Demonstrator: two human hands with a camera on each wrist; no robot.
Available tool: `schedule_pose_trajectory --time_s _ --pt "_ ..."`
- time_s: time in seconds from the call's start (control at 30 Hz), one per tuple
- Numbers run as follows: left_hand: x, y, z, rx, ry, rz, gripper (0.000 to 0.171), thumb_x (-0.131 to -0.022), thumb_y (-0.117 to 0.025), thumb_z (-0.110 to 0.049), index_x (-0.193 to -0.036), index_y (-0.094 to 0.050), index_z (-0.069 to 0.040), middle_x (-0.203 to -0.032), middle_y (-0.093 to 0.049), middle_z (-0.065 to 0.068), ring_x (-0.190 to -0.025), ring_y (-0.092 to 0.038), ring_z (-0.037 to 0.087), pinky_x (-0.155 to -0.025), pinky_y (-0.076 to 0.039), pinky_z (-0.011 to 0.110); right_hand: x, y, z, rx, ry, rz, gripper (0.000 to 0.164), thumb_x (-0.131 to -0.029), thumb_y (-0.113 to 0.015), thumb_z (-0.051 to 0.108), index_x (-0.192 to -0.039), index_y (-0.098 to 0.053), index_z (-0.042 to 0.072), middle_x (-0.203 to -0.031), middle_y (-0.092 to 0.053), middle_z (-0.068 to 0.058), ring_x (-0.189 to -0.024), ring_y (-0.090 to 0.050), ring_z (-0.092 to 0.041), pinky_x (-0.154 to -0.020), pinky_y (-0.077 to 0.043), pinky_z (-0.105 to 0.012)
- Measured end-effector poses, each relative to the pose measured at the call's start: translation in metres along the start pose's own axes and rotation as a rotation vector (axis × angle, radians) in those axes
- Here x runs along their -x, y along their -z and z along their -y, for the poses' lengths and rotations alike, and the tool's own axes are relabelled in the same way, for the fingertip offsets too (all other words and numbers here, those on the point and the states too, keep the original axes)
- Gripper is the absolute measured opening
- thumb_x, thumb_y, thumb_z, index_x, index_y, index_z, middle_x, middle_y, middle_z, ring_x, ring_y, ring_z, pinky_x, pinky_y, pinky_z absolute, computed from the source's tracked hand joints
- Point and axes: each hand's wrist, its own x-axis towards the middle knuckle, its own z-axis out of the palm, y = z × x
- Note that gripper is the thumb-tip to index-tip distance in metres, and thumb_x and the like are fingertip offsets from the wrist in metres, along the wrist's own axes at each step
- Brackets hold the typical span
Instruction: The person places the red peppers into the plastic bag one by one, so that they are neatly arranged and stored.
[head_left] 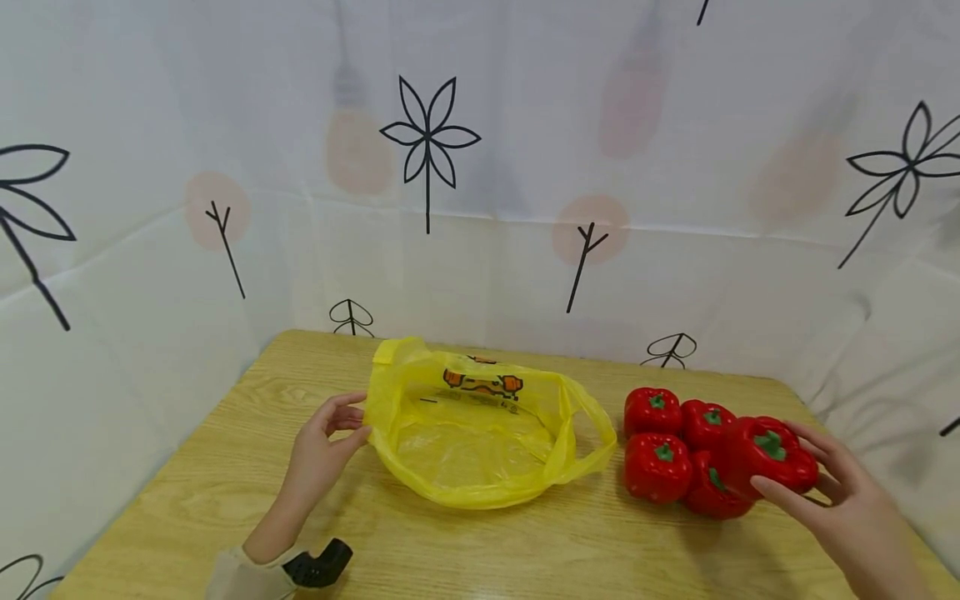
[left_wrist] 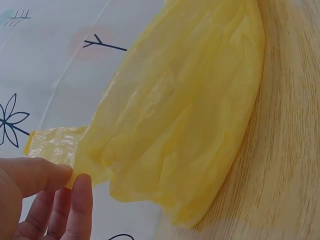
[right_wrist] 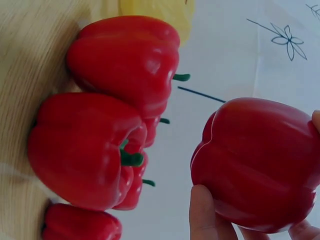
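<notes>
A yellow plastic bag (head_left: 480, 492) lies on the table with its mouth spread wide and an orange-and-black print on its inner back wall. At its left rim, my left hand (head_left: 318, 458) pinches the film between thumb and fingertips, as the left wrist view shows beside the bag's handle (left_wrist: 55, 142). My right hand (head_left: 858, 508) grips a red bell pepper (right_wrist: 260, 165), lifted off the table. Beneath and left of it several more red bell peppers (head_left: 657, 467) with green stems stand clustered, right of the bag.
The wooden table (head_left: 450, 558) ends at a white patterned cloth (head_left: 495, 275) hanging behind it. One bag handle loop (head_left: 600, 425) reaches right, close to the nearest peppers. A black band (head_left: 318, 567) sits on the left wrist.
</notes>
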Motion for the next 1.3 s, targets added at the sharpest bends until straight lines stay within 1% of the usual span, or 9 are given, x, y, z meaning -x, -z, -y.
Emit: schedule_pose_trajectory --time_s 0.03,0.1,0.17,0.3,0.5,0.63,0.73,1.13,1.3 --pt "0.000 0.000 0.000 -0.003 0.002 0.002 0.040 -0.082 -0.070 -0.001 -0.120 -0.059 -0.010 -0.099 -0.060 0.008 -0.090 -0.059 0.019 -0.082 -0.051 0.033 0.001 -0.001 -0.001 0.002 0.019 0.000 0.077 -0.087 -0.066 0.030 -0.148 -0.019 0.032 -0.140 -0.030 -0.005 -0.107 -0.047 -0.015 -0.060 -0.050 -0.015" --pt "0.000 0.000 0.000 0.000 0.007 0.008 0.040 -0.082 -0.069 -0.002 -0.120 -0.059 -0.011 -0.099 -0.059 0.008 -0.091 -0.058 0.020 -0.079 -0.052 0.027 0.001 -0.003 -0.001 -0.005 0.045 0.010 0.073 -0.087 -0.066 0.028 -0.147 -0.023 0.034 -0.134 -0.034 0.004 -0.094 -0.045 0.005 -0.061 -0.050 -0.014" --pt "0.001 0.000 -0.001 0.005 0.009 0.014 0.039 -0.083 -0.069 -0.004 -0.120 -0.059 -0.011 -0.100 -0.059 0.009 -0.092 -0.058 0.020 -0.076 -0.052 0.023 0.001 -0.006 0.000 -0.019 0.055 0.026 0.071 -0.088 -0.066 0.027 -0.145 -0.025 0.034 -0.130 -0.035 0.006 -0.086 -0.041 0.015 -0.063 -0.051 -0.016" --pt "0.002 0.000 -0.002 0.020 0.020 0.020 0.037 -0.084 -0.069 -0.006 -0.120 -0.059 -0.011 -0.101 -0.058 0.010 -0.093 -0.057 0.022 -0.072 -0.052 0.021 0.003 -0.011 0.004 -0.040 0.055 0.055 0.071 -0.088 -0.066 0.028 -0.145 -0.025 0.034 -0.126 -0.037 0.006 -0.086 -0.044 0.016 -0.064 -0.052 -0.018" --pt "0.002 0.000 -0.002 0.020 0.033 0.024 0.038 -0.084 -0.069 -0.005 -0.120 -0.059 -0.010 -0.101 -0.058 0.010 -0.094 -0.057 0.022 -0.072 -0.052 0.021 0.004 -0.017 0.011 -0.045 0.094 0.074 0.071 -0.087 -0.067 0.025 -0.145 -0.027 0.032 -0.116 -0.041 0.020 -0.085 -0.051 0.009 -0.064 -0.053 -0.022" --pt "0.003 0.000 -0.003 0.029 0.047 0.029 0.038 -0.085 -0.068 -0.008 -0.121 -0.058 -0.011 -0.103 -0.058 0.010 -0.095 -0.057 0.022 -0.072 -0.052 0.021 0.005 -0.021 0.016 -0.038 0.112 0.074 0.071 -0.087 -0.067 0.025 -0.145 -0.028 0.031 -0.115 -0.042 0.021 -0.084 -0.053 0.004 -0.064 -0.054 -0.024" --pt "0.003 0.001 -0.003 0.028 0.049 0.030 0.037 -0.085 -0.068 -0.009 -0.121 -0.058 -0.012 -0.104 -0.058 0.009 -0.095 -0.057 0.021 -0.072 -0.052 0.020 0.006 -0.024 0.020 -0.025 0.117 0.074 0.071 -0.087 -0.068 0.026 -0.145 -0.028 0.029 -0.115 -0.042 0.020 -0.084 -0.053 0.004 -0.064 -0.054 -0.025" --pt "0.003 0.000 -0.001 0.023 0.038 0.026 0.036 -0.086 -0.068 -0.009 -0.121 -0.058 -0.011 -0.103 -0.059 0.009 -0.094 -0.057 0.020 -0.073 -0.052 0.020 0.006 -0.038 0.031 -0.028 0.107 0.094 0.072 -0.086 -0.068 0.026 -0.146 -0.028 0.025 -0.127 -0.041 0.005 -0.089 -0.046 0.014 -0.067 -0.051 -0.019" --pt "0.003 0.000 0.000 0.027 0.040 0.023 0.036 -0.085 -0.068 -0.008 -0.120 -0.059 -0.011 -0.103 -0.058 0.009 -0.094 -0.057 0.020 -0.073 -0.052 0.020 0.003 -0.045 0.034 -0.029 0.115 0.097 0.073 -0.085 -0.069 0.027 -0.146 -0.028 0.024 -0.133 -0.039 -0.008 -0.092 -0.046 0.011 -0.068 -0.051 -0.019"
